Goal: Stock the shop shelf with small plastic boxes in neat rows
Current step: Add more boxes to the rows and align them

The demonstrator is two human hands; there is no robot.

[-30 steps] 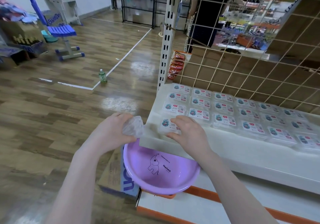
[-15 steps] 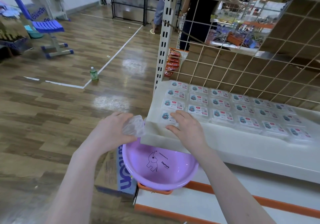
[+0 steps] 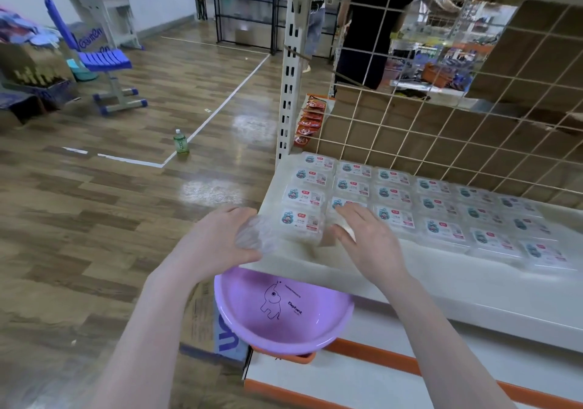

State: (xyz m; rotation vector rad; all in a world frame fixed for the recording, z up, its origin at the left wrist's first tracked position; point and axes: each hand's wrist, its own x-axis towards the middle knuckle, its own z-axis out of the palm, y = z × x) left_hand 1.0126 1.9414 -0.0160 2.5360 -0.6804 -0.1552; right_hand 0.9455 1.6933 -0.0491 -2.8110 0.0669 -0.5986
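Small clear plastic boxes (image 3: 394,194) with printed labels lie flat in neat rows on the white shelf (image 3: 441,285). My left hand (image 3: 214,244) grips one clear plastic box (image 3: 254,238) just off the shelf's front left corner. The front-left box on the shelf (image 3: 301,223) lies uncovered beside it. My right hand (image 3: 366,238) rests with fairly straight fingers on the neighbouring box in the front row, which it mostly hides.
A purple basin (image 3: 284,314) sits on the lower shelf under my hands, with a cardboard carton (image 3: 202,314) at its left. A wire mesh (image 3: 441,130) backs the shelf, and a person (image 3: 372,29) stands behind it. A green bottle (image 3: 180,141) and a blue chair (image 3: 104,59) stand on the floor.
My right hand has shifted right, off the front-left box onto the one beside it. My left hand still holds its clear box near the shelf corner.
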